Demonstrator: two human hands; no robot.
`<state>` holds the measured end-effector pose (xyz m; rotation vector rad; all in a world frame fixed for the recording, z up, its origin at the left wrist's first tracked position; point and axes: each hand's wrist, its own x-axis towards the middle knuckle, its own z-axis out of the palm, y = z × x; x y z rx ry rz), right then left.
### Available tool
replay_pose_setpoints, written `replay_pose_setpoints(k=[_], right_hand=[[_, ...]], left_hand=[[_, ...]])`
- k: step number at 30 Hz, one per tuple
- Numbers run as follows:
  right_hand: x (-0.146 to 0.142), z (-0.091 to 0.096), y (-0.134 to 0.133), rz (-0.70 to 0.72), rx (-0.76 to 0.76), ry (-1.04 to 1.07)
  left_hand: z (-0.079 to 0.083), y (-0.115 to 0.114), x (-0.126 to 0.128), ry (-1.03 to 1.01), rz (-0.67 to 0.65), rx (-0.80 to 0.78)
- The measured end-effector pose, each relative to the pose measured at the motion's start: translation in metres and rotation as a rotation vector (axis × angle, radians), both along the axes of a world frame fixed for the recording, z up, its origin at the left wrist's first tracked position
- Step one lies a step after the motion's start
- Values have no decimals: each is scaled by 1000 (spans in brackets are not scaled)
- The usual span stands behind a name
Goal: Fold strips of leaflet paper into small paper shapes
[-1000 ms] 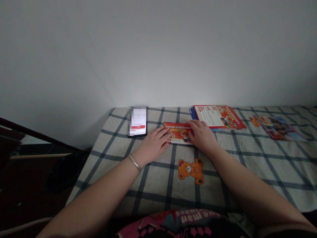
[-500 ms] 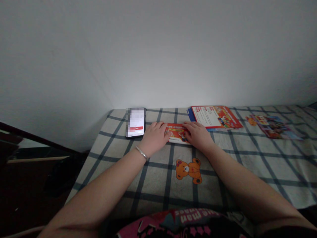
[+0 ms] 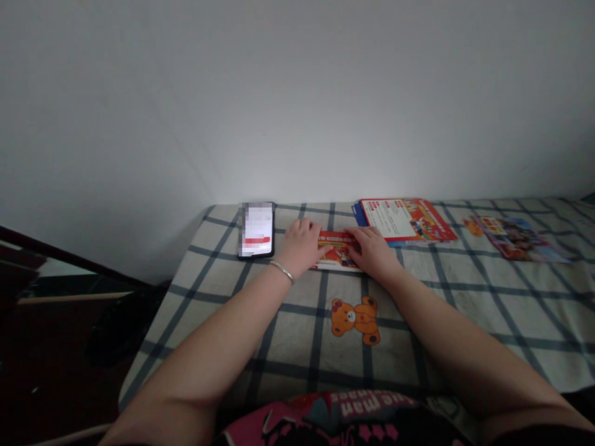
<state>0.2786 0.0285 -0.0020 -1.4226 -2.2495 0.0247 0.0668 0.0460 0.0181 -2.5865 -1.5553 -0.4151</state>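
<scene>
Where the two hands meet near the far edge of the surface, each grip lies flat and palm down rather than closed around anything: the left hand point(image 3: 303, 246) rests with its fingers side by side and slightly curved over the left end of a folded red leaflet point(image 3: 338, 248), and the right hand point(image 3: 373, 249) presses its extended fingers on the right end of the same leaflet. Neither grip pinches the paper; whether a thumb is tucked beneath an edge cannot be determined. The leaflet lies flat on the checked cloth point(image 3: 223, 272) that covers the surface, its long side parallel to the wall point(image 3: 297, 93), with only the middle strip of its printed face visible between the hands. A thin metal bracelet point(image 3: 282, 271) sits on the left wrist. Just left of the left hand, a phone point(image 3: 256, 229) lies face up with its screen lit, near but not touching the fingers. Just beyond the right hand, a stack of leaflets point(image 3: 409, 218) lies flat, red-bordered sheet uppermost, with a blue sheet point(image 3: 359, 215) showing beneath its left edge. Further right, well apart from both hands, a separate colourful leaflet point(image 3: 515, 238) lies on the cloth. An orange bear print point(image 3: 356, 319) marks the cloth between the forearms, nearer the person. At the bottom edge of the view, a pink printed garment point(image 3: 344, 415) is visible.
</scene>
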Motion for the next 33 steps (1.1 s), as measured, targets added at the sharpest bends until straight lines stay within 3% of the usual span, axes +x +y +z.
replay_pose_setpoints(k=[6, 10, 15, 19, 29, 33], right_hand=[[-2, -1, 2, -34, -4, 123], [-1, 2, 2, -47, -83, 204], [2, 0, 1, -26, -145, 302], [3, -6, 0, -6, -162, 429], [-10, 0, -13, 7, -279, 710], [-11, -1, -15, -32, -338, 779]], left_hand=[[-3, 3, 3, -11, -15, -7], [-3, 5, 3, -26, -9, -20], [-5, 5, -4, -143, -97, -80], [-5, -4, -16, -387, -123, -228], [-15, -26, -41, -1115, 31, -490], [-13, -28, -40, -1216, 25, -498]])
